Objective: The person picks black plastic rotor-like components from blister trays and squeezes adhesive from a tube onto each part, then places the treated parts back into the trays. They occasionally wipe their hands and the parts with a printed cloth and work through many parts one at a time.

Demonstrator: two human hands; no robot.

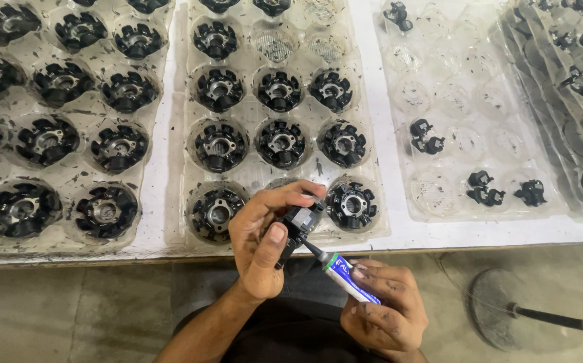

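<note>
Both our hands worked near the table edge: our left hand (261, 238) closed its fingers around a small black part (299, 222), our right hand (382, 306) gripped a glue tube (345, 277), nozzle touching it.

Small black plastic part (303, 219) held upright; tilted white glue tube (345, 277), nozzle touching it

Both forearms are bare; no sleeve is visible on them. The left hand (264, 235) and the right hand (382, 306) wear no gloves, rings or watch. Dark smudges of dirt mark the fingers and knuckles of both. Dark clothing covers the lap below.
</note>
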